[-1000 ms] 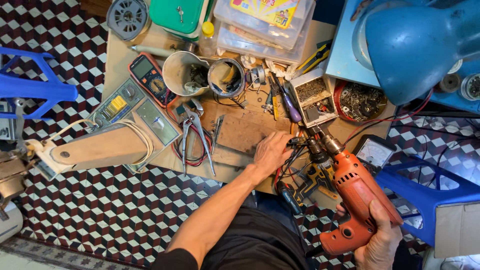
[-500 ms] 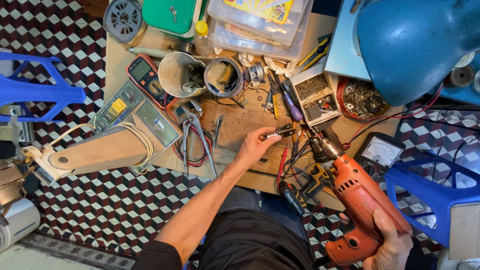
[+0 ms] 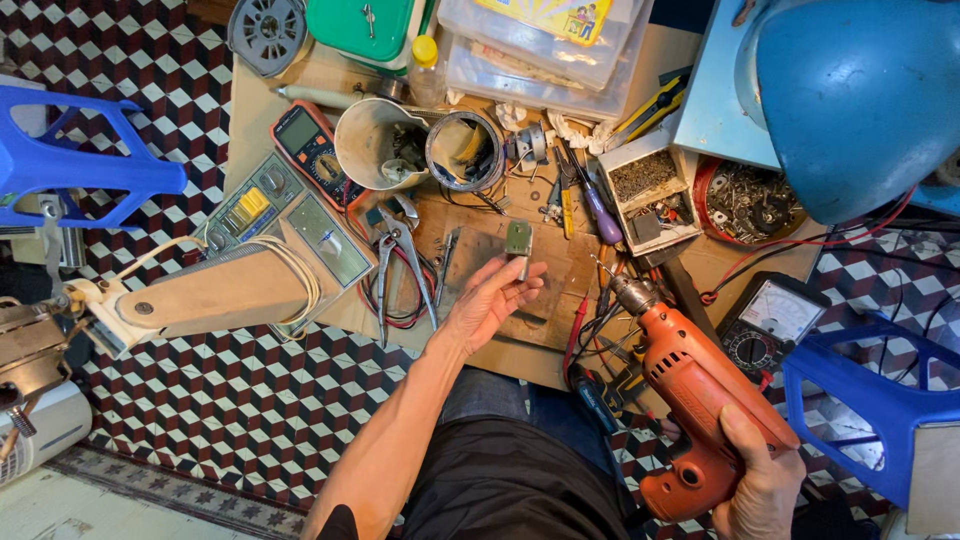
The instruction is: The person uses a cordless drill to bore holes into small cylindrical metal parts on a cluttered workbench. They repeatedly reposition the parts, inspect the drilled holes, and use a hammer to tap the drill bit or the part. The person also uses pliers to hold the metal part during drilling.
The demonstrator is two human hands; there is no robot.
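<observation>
An orange electric drill (image 3: 690, 390) is grasped at its handle by the right hand (image 3: 765, 480). A small grey metal piece (image 3: 518, 240) is pinched in the left hand (image 3: 490, 300) above the cluttered workbench (image 3: 270, 110). Pliers (image 3: 400, 255) lie just left; beyond, a cup (image 3: 375, 145) and tape roll (image 3: 465, 150) stand.

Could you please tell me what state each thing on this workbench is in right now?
left hand: raised above the bench, fingers pinching a small metal piece.
right hand: gripping the handle of the orange drill.
orange drill: held off the bench, chuck pointing up-left.
pliers: lying flat, handles spread.
white cup: tipped on its side.
parts box: open, filled.
</observation>
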